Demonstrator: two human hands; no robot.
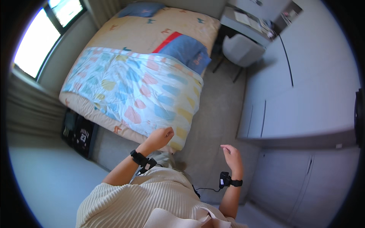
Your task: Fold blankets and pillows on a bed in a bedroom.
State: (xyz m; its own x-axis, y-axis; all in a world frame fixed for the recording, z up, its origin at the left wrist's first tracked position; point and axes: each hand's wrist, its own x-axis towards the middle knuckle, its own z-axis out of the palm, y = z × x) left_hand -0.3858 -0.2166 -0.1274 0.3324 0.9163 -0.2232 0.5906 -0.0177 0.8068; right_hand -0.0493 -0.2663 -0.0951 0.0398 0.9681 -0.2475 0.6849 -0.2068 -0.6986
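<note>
Grey floor (220,102), patterned quilt (129,85) on bed (127,36); left hand (160,138), right hand (233,158): grip unclear

left hand (161,137): fingertips curled out of sight; contact with the patterned quilt (125,87) cannot be told
right hand (232,155): fingers overlapping, hard to tell apart
window (36,43): cut off at upper left
small desk items (269,32): too small to tell
dark object (359,117): cut off at right, kind unclear

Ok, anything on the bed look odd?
Yes: a red-edged blue item lies askew on the right of the bed, away from the blue pillow at its head. The patterned quilt sits unevenly, baring sheet at lower left.
</note>
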